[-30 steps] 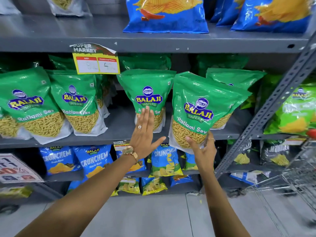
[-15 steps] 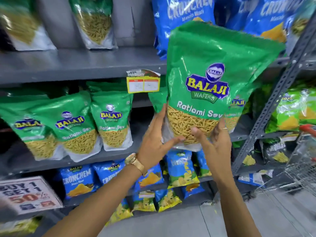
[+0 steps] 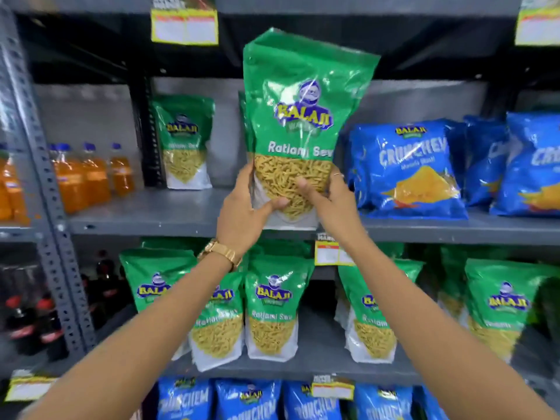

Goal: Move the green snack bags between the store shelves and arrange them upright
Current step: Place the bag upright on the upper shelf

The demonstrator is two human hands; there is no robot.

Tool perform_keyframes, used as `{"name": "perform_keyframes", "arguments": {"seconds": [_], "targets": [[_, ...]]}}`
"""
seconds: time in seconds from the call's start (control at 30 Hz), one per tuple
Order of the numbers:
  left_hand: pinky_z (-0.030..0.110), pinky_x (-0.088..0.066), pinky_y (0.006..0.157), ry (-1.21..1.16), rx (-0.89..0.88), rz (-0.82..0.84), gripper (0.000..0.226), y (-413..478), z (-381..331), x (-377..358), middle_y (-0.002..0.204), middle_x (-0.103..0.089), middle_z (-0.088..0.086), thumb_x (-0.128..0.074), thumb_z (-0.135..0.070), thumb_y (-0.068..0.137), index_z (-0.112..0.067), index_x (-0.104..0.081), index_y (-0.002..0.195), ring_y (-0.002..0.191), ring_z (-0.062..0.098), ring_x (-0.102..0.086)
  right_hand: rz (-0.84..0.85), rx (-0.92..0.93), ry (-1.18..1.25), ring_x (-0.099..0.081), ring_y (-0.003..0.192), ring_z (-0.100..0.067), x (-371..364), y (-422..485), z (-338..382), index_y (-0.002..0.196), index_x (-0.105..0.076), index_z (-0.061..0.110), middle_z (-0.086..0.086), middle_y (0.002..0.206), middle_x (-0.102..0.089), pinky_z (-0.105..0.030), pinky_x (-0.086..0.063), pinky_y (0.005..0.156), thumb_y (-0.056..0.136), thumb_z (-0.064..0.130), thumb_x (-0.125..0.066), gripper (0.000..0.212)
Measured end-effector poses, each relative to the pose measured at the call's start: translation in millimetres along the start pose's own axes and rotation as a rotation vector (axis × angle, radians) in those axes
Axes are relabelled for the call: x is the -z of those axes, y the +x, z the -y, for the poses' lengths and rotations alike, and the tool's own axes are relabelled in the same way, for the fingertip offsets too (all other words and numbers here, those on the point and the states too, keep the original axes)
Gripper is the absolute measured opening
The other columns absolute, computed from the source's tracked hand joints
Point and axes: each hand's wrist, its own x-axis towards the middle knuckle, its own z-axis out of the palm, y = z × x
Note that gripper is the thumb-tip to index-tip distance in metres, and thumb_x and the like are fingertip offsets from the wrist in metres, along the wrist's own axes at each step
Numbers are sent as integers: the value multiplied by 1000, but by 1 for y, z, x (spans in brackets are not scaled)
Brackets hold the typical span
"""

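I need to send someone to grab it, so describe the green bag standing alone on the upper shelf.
On the grey upper shelf, between the orange bottles and the held bag, stands one green bag. It is the only one there untouched.

bare upper shelf (image 3: 145, 218) between standing green bag (image 3: 185, 144) and blue bags (image 3: 406, 168), partly taken by held bag (image 3: 298, 116)

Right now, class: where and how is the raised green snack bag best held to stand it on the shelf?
Grip the green snack bag low, at its filled bottom, one hand on each side edge, as the left hand and right hand do. The weight sits there; the flat top is floppy.
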Motion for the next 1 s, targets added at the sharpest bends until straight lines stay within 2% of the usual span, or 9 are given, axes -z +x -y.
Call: {"name": "perform_keyframes", "arguments": {"seconds": [0.13,0.23,0.3,0.53,0.6,0.73,0.8,0.9,1.0], "targets": [[49,-47,101,109,102,60,87,35,36,10,143,-55,7,-75,-45,77,-17,-30,146,125,30,-56,50,-36,40,-62,115,-20,-39,35,-12,125,-53,19,-2,121,-68,-42,-47,103,86,39,-67,47],[47,-47,101,97,150,70,78,49,56,8,136,-59,8,-76,-37,79,-17,-34,142,121,29,-58,60,-126,51,-60,117,-24,-60,49,-24,124,-53,17,1,113,-64,-35,-47,96,85,40,-67,47],[42,-44,105,42,174,82,75,56,64,3,136,-58,9,-76,-29,81,-13,-36,141,124,28,-55,51,-179,24,-59,117,-27,-70,58,-29,122,-52,13,-2,113,-63,-32,-45,91,86,41,-67,49],[22,-33,101,-45,200,119,75,78,77,-18,144,-49,12,-70,-12,86,-9,-26,148,132,22,-46,43,-245,-52,-51,127,-37,-84,79,-49,132,-43,-2,-23,134,-55,-44,-41,105,92,39,-58,60],[27,-32,107,-28,210,176,79,81,81,-24,151,-42,14,-65,-18,91,-8,-15,152,139,29,-40,47,-246,-68,-44,133,-37,-89,78,-57,142,-32,-3,-25,143,-47,-43,-37,109,95,40,-52,67],[39,-31,115,63,354,313,104,86,84,-29,158,-30,17,-43,-65,79,-6,0,153,143,34,-34,80,-346,-200,-14,147,-43,-100,82,-70,152,9,1,-34,157,-11,-47,-19,119,98,46,-41,86],[43,-34,112,135,390,303,96,89,85,-33,156,-32,22,-45,-58,87,-3,-3,152,140,37,-37,111,-425,-246,-5,149,-43,-100,89,-71,151,17,3,-34,158,-4,-47,-13,119,98,49,-36,88],[46,-33,113,240,427,280,83,92,90,-40,156,-27,27,-53,-33,97,0,0,152,141,42,-35,147,-476,-302,-15,148,-41,-98,96,-72,151,16,3,-30,158,-14,-46,-18,119,98,50,-33,86],[46,-36,110,318,452,280,76,93,94,-40,153,-32,28,-52,-35,97,2,-11,150,137,44,-38,141,-433,-403,-31,142,-41,-98,93,-77,153,9,5,-26,157,-26,-46,-29,113,99,49,-33,81]]}}
